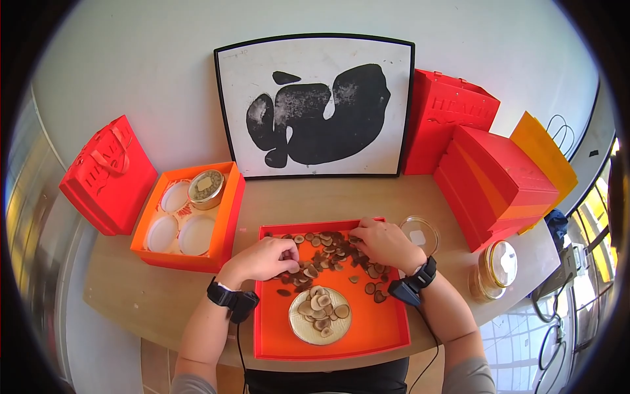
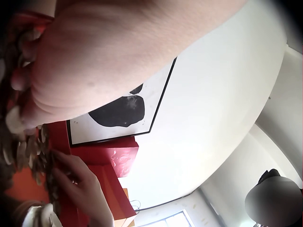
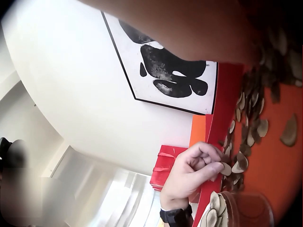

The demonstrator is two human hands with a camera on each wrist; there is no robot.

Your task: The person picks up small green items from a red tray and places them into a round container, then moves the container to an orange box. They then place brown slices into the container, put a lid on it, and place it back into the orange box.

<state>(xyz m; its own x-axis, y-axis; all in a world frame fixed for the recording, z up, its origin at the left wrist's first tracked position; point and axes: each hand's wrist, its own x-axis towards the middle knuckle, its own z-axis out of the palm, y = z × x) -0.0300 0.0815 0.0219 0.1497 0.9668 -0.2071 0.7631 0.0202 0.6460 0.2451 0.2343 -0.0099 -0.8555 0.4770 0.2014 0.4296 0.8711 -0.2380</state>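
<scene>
left hand [image 1: 266, 258] pinches a slice [image 1: 293, 268] just above the dish [image 1: 320, 316]; right hand [image 1: 386, 244] fingers curl into the pile [image 1: 331, 253], farther off

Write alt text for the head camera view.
Two hands, left hand and right hand, sort through thin brown dried slices scattered in a shallow red rectangular tray. A round pale dish in the tray holds more slices; an orange box sits left.
</scene>
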